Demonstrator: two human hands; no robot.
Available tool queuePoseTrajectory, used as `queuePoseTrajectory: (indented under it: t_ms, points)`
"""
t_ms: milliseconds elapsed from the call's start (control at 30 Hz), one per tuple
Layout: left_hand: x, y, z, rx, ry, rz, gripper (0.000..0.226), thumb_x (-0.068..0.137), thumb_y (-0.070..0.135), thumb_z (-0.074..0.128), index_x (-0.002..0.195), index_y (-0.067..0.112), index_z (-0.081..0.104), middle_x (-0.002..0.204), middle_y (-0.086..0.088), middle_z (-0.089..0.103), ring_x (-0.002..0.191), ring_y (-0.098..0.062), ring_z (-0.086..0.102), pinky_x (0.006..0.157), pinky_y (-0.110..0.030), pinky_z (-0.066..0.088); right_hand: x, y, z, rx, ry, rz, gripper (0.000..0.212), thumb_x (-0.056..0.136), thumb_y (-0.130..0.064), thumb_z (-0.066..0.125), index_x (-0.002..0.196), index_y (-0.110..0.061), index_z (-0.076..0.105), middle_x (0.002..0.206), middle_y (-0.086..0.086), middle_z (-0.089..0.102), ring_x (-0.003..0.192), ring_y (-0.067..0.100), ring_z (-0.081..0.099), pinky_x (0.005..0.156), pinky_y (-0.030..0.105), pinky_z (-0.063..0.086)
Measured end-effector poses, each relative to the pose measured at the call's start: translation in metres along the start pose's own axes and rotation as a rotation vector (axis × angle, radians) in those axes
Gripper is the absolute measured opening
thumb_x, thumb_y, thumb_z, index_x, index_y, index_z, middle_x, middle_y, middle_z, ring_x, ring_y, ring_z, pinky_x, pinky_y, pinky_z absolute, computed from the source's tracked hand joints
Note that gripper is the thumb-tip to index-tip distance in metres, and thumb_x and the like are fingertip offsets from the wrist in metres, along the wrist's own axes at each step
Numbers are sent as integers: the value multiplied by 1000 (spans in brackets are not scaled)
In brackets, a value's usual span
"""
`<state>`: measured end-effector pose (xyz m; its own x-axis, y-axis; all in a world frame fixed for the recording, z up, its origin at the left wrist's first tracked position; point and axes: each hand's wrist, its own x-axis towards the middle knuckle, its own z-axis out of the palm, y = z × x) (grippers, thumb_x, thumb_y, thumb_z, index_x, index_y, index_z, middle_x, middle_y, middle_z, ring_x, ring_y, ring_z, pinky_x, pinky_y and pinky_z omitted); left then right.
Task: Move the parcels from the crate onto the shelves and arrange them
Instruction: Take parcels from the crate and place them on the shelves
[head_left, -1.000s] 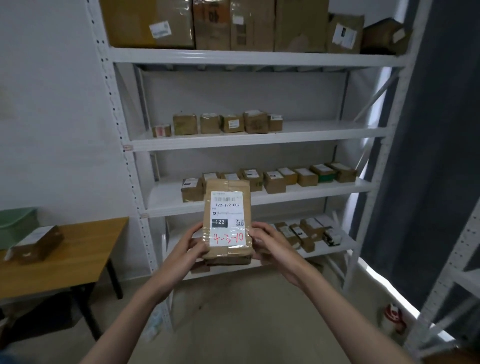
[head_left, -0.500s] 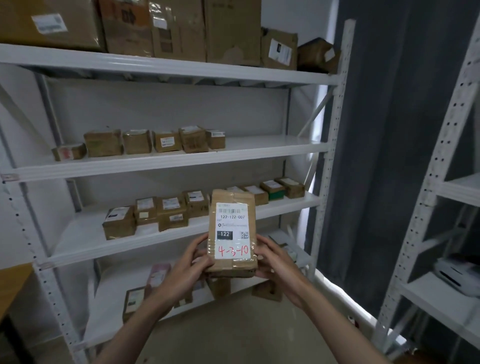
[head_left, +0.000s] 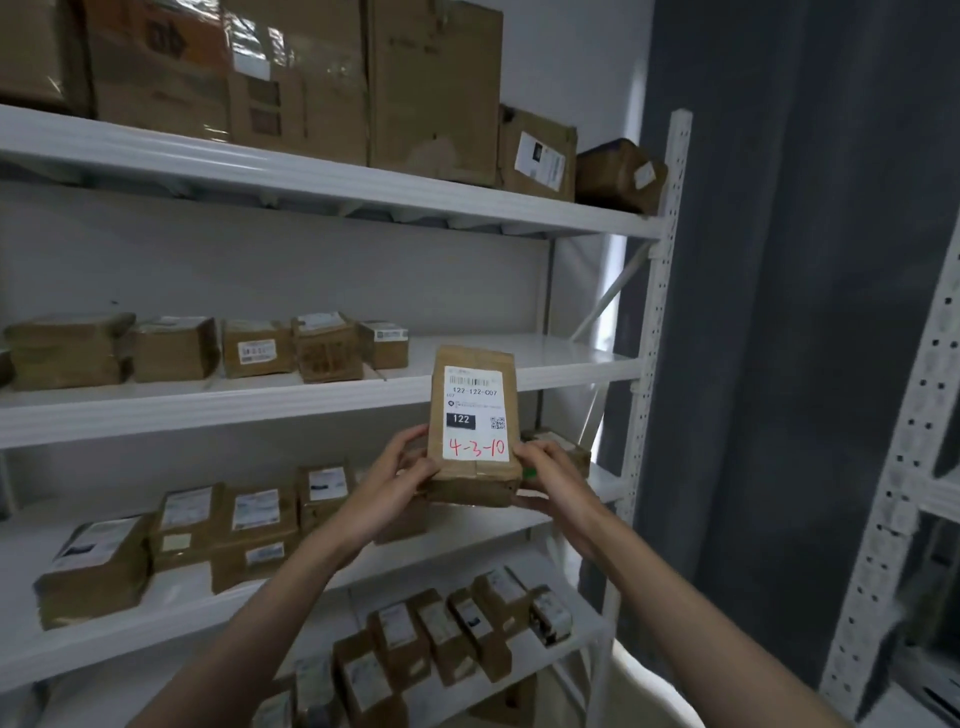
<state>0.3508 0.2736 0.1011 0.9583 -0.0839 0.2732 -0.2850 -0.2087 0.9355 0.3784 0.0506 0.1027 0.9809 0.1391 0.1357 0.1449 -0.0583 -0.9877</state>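
Note:
A brown taped parcel (head_left: 475, 423) with a white label marked "122" and red "4-3-10" is held upright in front of the white shelf unit (head_left: 332, 395). My left hand (head_left: 390, 486) grips its lower left edge and my right hand (head_left: 550, 480) grips its lower right edge. The parcel overlaps the front edge of the second shelf from the top, whose right part is bare. A row of small parcels (head_left: 260, 347) stands on the left of that shelf. The crate is out of view.
Large cartons (head_left: 431, 88) fill the top shelf. More small parcels (head_left: 223, 525) line the third shelf and several (head_left: 467, 634) lie on the lowest. A dark curtain (head_left: 789, 312) hangs to the right, beside a second white rack upright (head_left: 904, 467).
The view has closed in on the shelves and swung right; the wooden table has left the view. Both hands have lifted the parcel higher, up to the second shelf's front edge.

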Motion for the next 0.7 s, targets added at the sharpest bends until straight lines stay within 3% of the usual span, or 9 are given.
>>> queuePoseTrajectory:
  t_ms: [167, 267, 400, 567, 700]
  points:
    - [75, 5, 2, 10, 61, 47, 45, 98, 39, 52, 140, 29, 40, 124, 11, 55, 108, -6, 59, 75, -19, 53, 79, -9, -13, -48, -15, -30, 38, 97, -48, 55, 122, -20, 52, 121, 2, 64, 111, 18, 63, 95, 38, 55]
    - [115, 2, 3, 32, 161, 38, 44, 98, 42, 52, 136, 23, 45, 125, 5, 56, 103, -8, 61, 72, -23, 55, 120, -8, -15, -14, -61, -24, 39, 98, -50, 54, 125, -22, 50, 121, 1, 66, 112, 17, 63, 94, 38, 53]
    - [169, 1, 2, 64, 260, -21, 45, 94, 54, 52, 126, 22, 51, 121, 0, 58, 98, -21, 65, 73, -32, 59, 171, -11, -15, 16, -100, -44, 41, 100, -49, 50, 128, -20, 49, 117, 1, 65, 108, 16, 63, 76, 28, 52]
    - [233, 3, -4, 84, 307, -86, 53, 93, 58, 50, 125, 15, 52, 119, -5, 60, 98, -21, 65, 82, -43, 60, 239, -21, -19, -22, -169, -81, 38, 101, -49, 45, 124, -22, 60, 111, 0, 70, 107, 16, 64, 96, 39, 54]
    - [267, 7, -5, 53, 290, -138, 51, 96, 54, 48, 122, 12, 61, 119, -11, 65, 92, -27, 69, 72, -36, 61, 280, -31, -20, -36, -183, -89, 33, 105, -39, 39, 116, -21, 65, 109, 7, 70, 101, 19, 64, 87, 35, 56]
